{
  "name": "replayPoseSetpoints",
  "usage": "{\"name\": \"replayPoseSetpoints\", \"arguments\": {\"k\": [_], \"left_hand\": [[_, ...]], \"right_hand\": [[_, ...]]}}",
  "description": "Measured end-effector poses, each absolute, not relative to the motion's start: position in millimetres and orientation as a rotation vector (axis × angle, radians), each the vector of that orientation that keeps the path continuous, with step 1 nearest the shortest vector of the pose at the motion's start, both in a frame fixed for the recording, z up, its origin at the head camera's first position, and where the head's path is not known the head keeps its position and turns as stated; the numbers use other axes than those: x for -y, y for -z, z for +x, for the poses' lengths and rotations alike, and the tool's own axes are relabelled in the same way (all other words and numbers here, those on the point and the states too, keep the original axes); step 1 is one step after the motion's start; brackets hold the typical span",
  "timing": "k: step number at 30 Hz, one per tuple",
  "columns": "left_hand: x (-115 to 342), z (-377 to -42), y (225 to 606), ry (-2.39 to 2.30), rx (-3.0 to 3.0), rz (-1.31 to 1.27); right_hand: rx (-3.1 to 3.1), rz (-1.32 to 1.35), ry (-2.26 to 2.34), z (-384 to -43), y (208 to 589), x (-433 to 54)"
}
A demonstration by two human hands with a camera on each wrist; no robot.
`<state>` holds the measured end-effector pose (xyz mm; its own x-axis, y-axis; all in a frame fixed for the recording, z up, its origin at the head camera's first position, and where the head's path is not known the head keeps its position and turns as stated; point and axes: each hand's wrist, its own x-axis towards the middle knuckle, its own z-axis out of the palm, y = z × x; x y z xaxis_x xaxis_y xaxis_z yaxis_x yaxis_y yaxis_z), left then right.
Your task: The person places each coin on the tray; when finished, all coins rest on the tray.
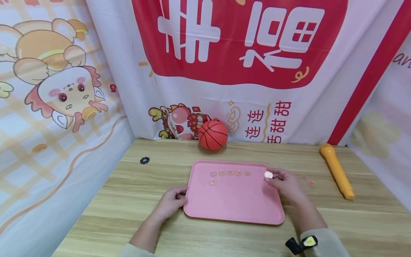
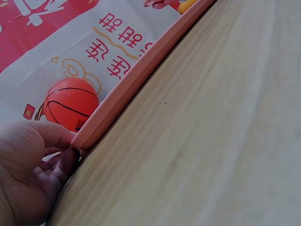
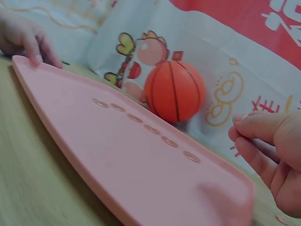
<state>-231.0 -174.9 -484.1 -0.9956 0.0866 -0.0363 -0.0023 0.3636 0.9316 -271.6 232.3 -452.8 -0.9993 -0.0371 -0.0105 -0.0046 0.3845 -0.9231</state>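
Observation:
A pink rectangular tray (image 1: 234, 203) lies on the table, with several thin copper-coloured coins (image 1: 230, 173) in a row along its far side and one coin (image 1: 213, 182) just below the row's left end. My left hand (image 1: 170, 204) grips the tray's left edge, pinching the rim (image 2: 101, 115) in the left wrist view. Above the tray's far right corner, my right hand (image 1: 287, 185) pinches a coin (image 1: 268, 175) between thumb and fingertips. In the right wrist view, that coin is mostly hidden by the fingertips (image 3: 239, 117).
Two coins (image 1: 310, 183) lie on the wooden table (image 1: 106, 210) right of the tray. A small red basketball (image 1: 212, 135) sits behind it by the printed curtain. An orange microphone-shaped object (image 1: 337, 171) lies at the right, and a black chip (image 1: 145, 160) at the far left.

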Motion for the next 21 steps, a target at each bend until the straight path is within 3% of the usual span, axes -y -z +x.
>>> {"name": "replayPoseSetpoints", "arguments": {"k": [11, 21], "left_hand": [[176, -233, 485, -1.714, -2.517, 0.071], [176, -234, 488, -1.721, -2.52, 0.091]], "right_hand": [[-2.462, -0.214, 1.826, -286, 458, -178], [-2.505, -0.144, 1.76, -297, 470, -135]]}}
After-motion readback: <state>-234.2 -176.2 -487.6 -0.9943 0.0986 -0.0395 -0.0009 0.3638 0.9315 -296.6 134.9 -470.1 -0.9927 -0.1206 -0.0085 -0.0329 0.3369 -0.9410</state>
